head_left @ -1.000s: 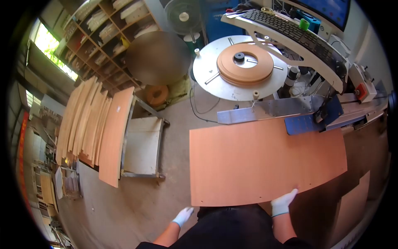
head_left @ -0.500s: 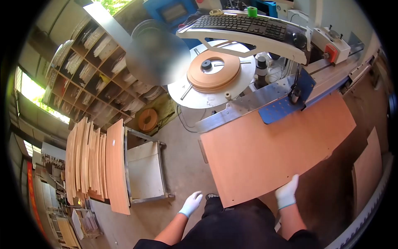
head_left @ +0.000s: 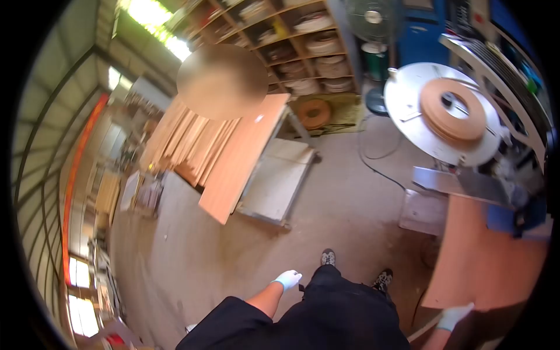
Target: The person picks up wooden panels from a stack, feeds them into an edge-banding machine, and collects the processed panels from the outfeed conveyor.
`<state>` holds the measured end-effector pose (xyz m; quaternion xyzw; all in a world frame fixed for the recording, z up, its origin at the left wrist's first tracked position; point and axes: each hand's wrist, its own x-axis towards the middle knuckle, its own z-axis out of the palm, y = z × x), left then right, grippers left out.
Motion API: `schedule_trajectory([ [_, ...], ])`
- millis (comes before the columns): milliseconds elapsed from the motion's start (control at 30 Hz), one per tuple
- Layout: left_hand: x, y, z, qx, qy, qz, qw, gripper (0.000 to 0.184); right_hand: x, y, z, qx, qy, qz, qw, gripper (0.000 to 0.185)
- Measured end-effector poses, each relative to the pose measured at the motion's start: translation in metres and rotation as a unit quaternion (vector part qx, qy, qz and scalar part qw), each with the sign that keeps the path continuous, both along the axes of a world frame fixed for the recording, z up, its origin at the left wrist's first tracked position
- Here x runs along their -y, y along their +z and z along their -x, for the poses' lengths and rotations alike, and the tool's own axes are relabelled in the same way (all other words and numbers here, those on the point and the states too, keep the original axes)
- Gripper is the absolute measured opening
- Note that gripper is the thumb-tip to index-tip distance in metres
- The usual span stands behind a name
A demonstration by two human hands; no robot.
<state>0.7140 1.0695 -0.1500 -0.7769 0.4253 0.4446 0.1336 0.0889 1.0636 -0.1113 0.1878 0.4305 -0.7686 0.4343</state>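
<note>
My left hand (head_left: 288, 279), in a white glove, hangs in front of my left thigh. It holds nothing, and its fingers are loosely bent. At the lower right, my gloved right hand (head_left: 455, 318) is on the near edge of a large reddish-brown wood panel (head_left: 487, 259), its fingers closed at that edge. The panel's far end lies under the blue plate (head_left: 503, 220) of a machine. Beside that machine, a coil of brown edge-banding strip (head_left: 434, 111) rests on a round white turntable (head_left: 402, 125).
Left of centre, a trolley (head_left: 277, 181) stands beside upright wood panels (head_left: 248, 157). Shelves (head_left: 291, 35) with rolls are at the back, near a standing fan (head_left: 373, 20). A coil (head_left: 315, 112) lies on the floor, and a cable (head_left: 379, 169) runs across it.
My view has swung left, so the machine and panel now appear farther right and the trolley nearer the middle. My right hand stays at the panel's edge; my left remains empty.
</note>
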Motion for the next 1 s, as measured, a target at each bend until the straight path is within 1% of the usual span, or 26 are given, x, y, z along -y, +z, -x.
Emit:
schedule_trajectory([
  [33,0.005,-0.004,-0.012,-0.007,0.011,0.005,1.0,0.049,-0.002,-0.021,0.017,-0.068,-0.033,-0.048,0.996,0.077],
  [100,0.005,-0.003,-0.027,-0.022,0.012,0.006,1.0,0.05,-0.017,-0.069,0.085,-0.11,-0.033,-0.08,0.99,0.075],
  [133,0.009,0.003,-0.013,-0.013,0.008,0.003,1.0,0.051,-0.045,-0.119,0.138,-0.11,-0.031,-0.097,0.989,0.074],
  [167,0.014,-0.011,-0.01,-0.043,0.043,0.023,0.998,0.051,-0.045,-0.167,0.205,-0.108,-0.012,-0.058,0.992,0.074],
  [200,0.018,-0.012,-0.02,-0.063,0.02,0.043,0.997,0.052,-0.02,-0.123,0.179,-0.181,0.016,-0.161,0.97,0.068],
  [233,0.028,-0.001,-0.035,-0.074,-0.027,0.057,0.995,0.052,-0.045,-0.075,0.121,-0.241,0.019,-0.271,0.932,0.064],
  [300,0.05,0.013,-0.034,-0.156,0.06,0.159,0.973,0.051,0.007,-0.005,0.019,-0.216,-0.017,-0.202,0.955,0.066],
  [333,0.041,0.008,-0.041,-0.177,0.115,0.173,0.962,0.05,0.032,0.025,-0.005,-0.247,0.021,-0.199,0.948,0.066],
  [400,0.051,0.001,-0.067,-0.182,0.141,0.182,0.956,0.048,0.032,0.032,-0.052,-0.217,0.14,-0.267,0.929,0.057],
  [433,0.046,-0.005,-0.098,-0.182,0.166,0.18,0.952,0.047,0.05,0.035,-0.09,-0.213,0.21,-0.296,0.907,0.053],
  [467,0.047,0.007,-0.106,-0.16,0.139,0.179,0.961,0.046,0.045,0.029,-0.106,-0.191,0.258,-0.331,0.887,0.049],
  [500,0.044,0.017,-0.127,-0.149,0.149,0.137,0.968,0.048,0.051,0.02,-0.124,-0.172,0.314,-0.363,0.861,0.046],
  [533,0.032,0.006,-0.17,-0.129,0.176,0.133,0.967,0.048,0.062,-0.005,-0.15,-0.2,0.388,-0.347,0.83,0.043],
  [567,0.023,-0.009,-0.176,-0.106,0.19,0.125,0.968,0.048,0.068,-0.038,-0.154,-0.242,0.474,-0.319,0.784,0.039],
  [600,0.007,-0.02,-0.19,-0.075,0.227,0.121,0.963,0.05,0.083,-0.078,-0.169,-0.301,0.556,-0.27,0.726,0.036],
  [633,-0.003,-0.022,-0.238,-0.046,0.268,0.125,0.954,0.051,0.099,-0.102,-0.202,-0.381,0.623,-0.213,0.649,0.033],
  [667,-0.005,-0.014,-0.237,-0.05,0.284,0.118,0.95,0.051,0.103,-0.139,-0.203,-0.497,0.665,-0.143,0.539,0.03],
  [700,-0.007,-0.013,-0.253,-0.043,0.293,0.125,0.947,0.051,0.114,-0.18,-0.214,-0.579,0.669,-0.074,0.46,0.027],
  [733,-0.014,-0.012,-0.282,-0.02,0.337,0.124,0.933,0.05,0.128,-0.198,-0.265,-0.537,0.711,-0.046,0.452,0.031],
  [767,-0.019,-0.016,-0.282,-0.007,0.363,0.112,0.925,0.048,0.132,-0.122,-0.309,-0.514,0.745,-0.076,0.418,0.033],
  [833,-0.022,-0.012,-0.303,-0.015,0.399,0.125,0.908,0.049,0.156,-0.144,-0.358,-0.436,0.78,-0.023,0.448,0.035],
  [867,-0.022,-0.02,-0.296,-0.016,0.393,0.134,0.909,0.049,0.162,-0.147,-0.354,-0.412,0.795,-0.002,0.445,0.037],
  [900,-0.02,-0.021,-0.305,-0.005,0.394,0.146,0.908,0.049,0.169,-0.138,-0.368,-0.404,0.789,-0.005,0.462,0.034],
  [933,-0.009,-0.018,-0.318,0.008,0.415,0.156,0.896,0.048,0.186,-0.145,-0.398,-0.426,0.797,-0.012,0.429,0.032],
  [967,-0.006,-0.022,-0.315,0.0,0.429,0.168,0.888,0.048,0.193,-0.142,-0.395,-0.458,0.79,-0.038,0.405,0.031],
  [1000,0.006,-0.015,-0.314,-0.007,0.417,0.197,0.887,0.048,0.212,-0.151,-0.401,-0.407,0.813,-0.114,0.4,0.022],
])
